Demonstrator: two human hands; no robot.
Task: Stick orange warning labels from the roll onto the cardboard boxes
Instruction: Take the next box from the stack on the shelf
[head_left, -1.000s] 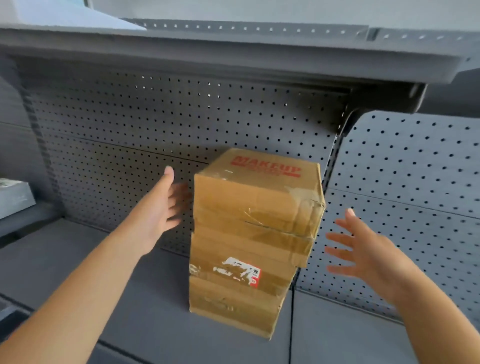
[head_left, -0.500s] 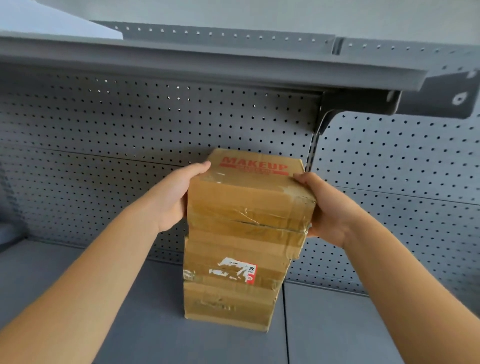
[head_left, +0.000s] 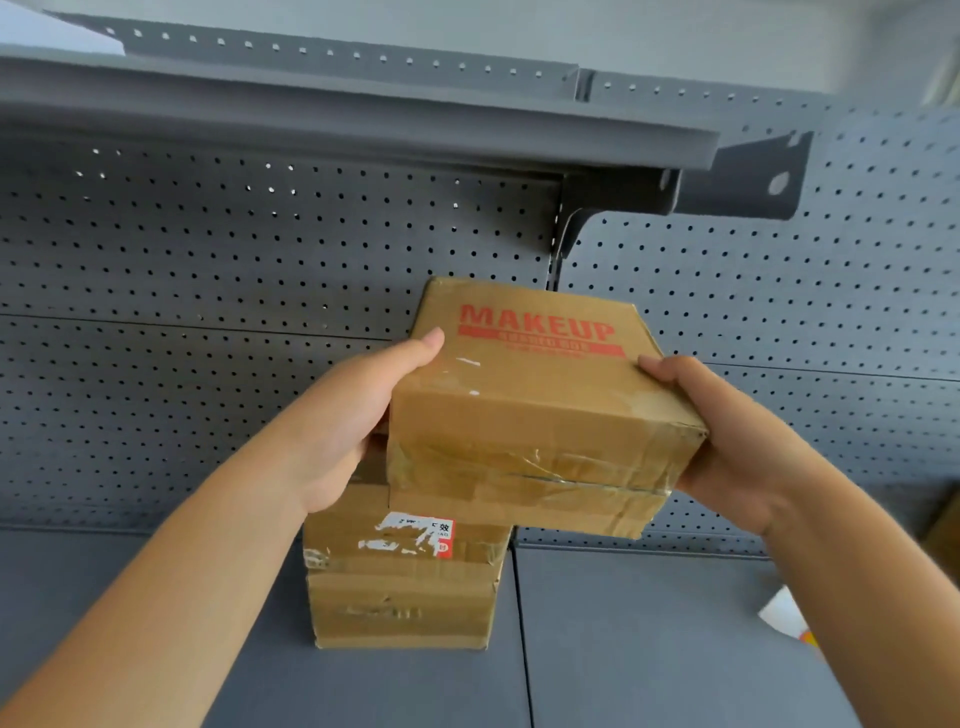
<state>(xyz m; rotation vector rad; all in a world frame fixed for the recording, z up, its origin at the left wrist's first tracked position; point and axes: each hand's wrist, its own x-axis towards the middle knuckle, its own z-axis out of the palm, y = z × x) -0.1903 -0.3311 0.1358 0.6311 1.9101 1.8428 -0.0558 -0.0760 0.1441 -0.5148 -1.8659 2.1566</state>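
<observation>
You had the box (head_left: 535, 415) gripped at both ends, left hand (head_left: 343, 415) and right hand (head_left: 727, 441) equally close, long side running across you, just up-right of the stack (head_left: 405, 587) on the shelf (head_left: 649, 649).

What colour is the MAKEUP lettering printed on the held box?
Red, on the brown cardboard top of the box; clearest in the head view, the only one.

Left hand (head_left: 337, 415) and right hand (head_left: 737, 436) grip the MAKEUP box (head_left: 535, 415)
</observation>
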